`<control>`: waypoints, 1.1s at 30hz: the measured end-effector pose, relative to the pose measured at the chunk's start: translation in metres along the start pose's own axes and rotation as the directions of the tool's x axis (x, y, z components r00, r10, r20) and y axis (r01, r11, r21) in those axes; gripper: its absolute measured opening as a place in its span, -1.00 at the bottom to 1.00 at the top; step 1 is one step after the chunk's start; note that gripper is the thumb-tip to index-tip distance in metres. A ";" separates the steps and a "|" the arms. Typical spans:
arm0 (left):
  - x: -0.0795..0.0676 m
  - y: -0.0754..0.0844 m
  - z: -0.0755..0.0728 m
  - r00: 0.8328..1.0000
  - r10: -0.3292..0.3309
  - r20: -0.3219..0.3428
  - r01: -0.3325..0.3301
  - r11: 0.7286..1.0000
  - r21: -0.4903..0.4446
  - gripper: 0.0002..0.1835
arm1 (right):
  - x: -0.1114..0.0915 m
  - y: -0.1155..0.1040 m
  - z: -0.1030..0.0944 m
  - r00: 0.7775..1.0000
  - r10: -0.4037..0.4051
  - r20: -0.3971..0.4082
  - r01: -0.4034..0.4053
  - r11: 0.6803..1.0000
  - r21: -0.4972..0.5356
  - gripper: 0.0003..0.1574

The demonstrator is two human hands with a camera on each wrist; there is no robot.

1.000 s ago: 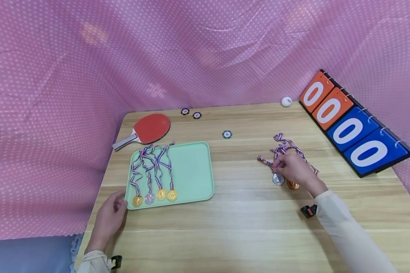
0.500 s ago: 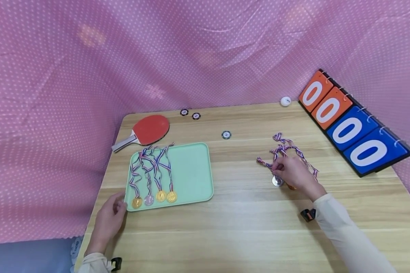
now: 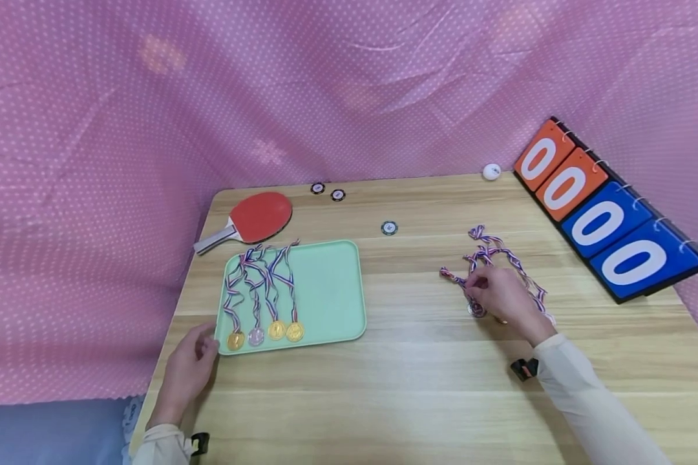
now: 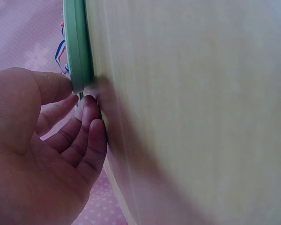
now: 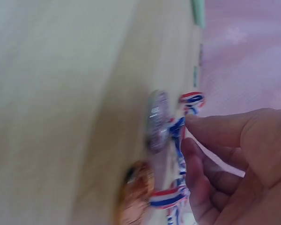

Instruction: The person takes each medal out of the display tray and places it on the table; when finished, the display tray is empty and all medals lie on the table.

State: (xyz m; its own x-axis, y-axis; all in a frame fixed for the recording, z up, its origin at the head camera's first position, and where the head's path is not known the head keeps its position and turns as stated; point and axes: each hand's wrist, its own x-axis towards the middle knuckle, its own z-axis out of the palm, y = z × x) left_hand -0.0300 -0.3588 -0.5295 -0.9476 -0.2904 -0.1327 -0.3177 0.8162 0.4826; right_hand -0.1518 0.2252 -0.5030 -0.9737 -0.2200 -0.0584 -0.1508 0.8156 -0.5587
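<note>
In the head view, my right hand (image 3: 505, 298) pinches the striped ribbon (image 5: 177, 125) of a silver medal (image 5: 158, 121) between thumb and fingertips. That medal stands tilted on its edge, and a bronze medal (image 5: 136, 194) is beside it. More red, white and blue ribbons (image 3: 488, 248) lie tangled behind the hand. At the left, my left hand (image 3: 187, 369) has its thumb against the near left corner of a green tray (image 3: 331, 290), its other fingers loosely curled below the rim. Three gold medals (image 3: 276, 330) and a silver medal (image 3: 256, 336) lie with their ribbons in the tray.
Behind the tray lies a red table tennis bat (image 3: 262, 216). Two dark poker chips (image 3: 338, 195) and a green-rimmed chip (image 3: 389, 227) lie farther back. A white ball (image 3: 491, 172) sits near a flip scoreboard (image 3: 611, 213) on the right. Pink dotted cloth (image 3: 349, 90) hangs behind the table.
The silver medal by my right hand has gone from lying face up to tilted, its ribbon now pinched. The left hand and the tray stay put; the head view shifts slightly.
</note>
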 end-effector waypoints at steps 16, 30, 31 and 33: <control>0.004 0.001 -0.001 1.000 0.028 0.001 -0.028 1.000 -0.011 -0.52 | 0.034 -0.095 0.016 0.998 -0.059 -0.030 0.063 0.979 0.196 -0.89; 0.002 -0.003 0.001 1.000 0.027 -0.008 -0.027 0.999 -0.036 -0.53 | 0.048 -0.224 0.126 0.952 -0.207 0.225 0.175 0.972 0.155 -0.89; 0.002 -0.003 0.000 0.999 0.033 -0.014 -0.034 0.999 -0.033 -0.53 | 0.048 -0.230 0.134 0.948 -0.213 0.238 0.182 0.972 0.146 -0.88; 0.001 -0.003 -0.001 0.999 0.036 -0.016 -0.037 0.999 -0.035 -0.53 | 0.047 -0.239 0.148 0.944 -0.217 0.249 0.192 0.974 0.123 -0.84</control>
State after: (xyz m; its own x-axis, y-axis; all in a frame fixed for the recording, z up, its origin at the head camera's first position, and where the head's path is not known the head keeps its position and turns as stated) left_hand -0.0301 -0.3621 -0.5305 -0.9579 -0.2684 -0.1015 -0.2813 0.8082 0.5174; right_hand -0.1360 -0.0595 -0.4945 -0.8440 -0.5179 -0.1394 -0.3125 0.6860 -0.6571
